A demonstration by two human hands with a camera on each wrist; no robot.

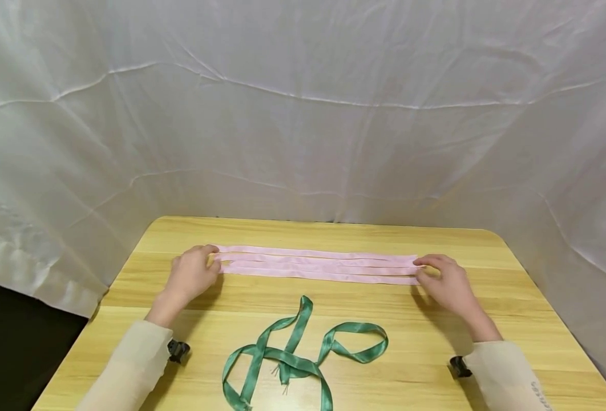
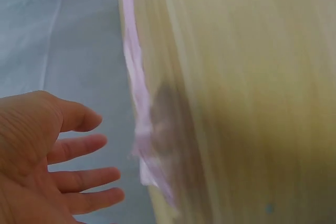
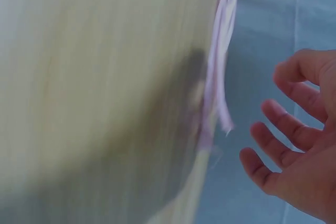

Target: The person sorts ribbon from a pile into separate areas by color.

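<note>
Lying between both hands (image 1: 192,274): pink ribbon (image 1: 315,265).

Light wood-grain table (image 1: 488,319) under my hands (image 1: 192,274), rounded corners, planks running left to right. White wrinkled sheet (image 1: 303,114) hangs behind it, past my fingertips, and wraps round on both sides of me. Dark gap (image 1: 15,354) low beyond my left arm. Light is soft, even, with faint shadows.

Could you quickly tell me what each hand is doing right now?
Left hand: open, at the pink ribbon's left end.
Right hand: open, at its right end.
</note>
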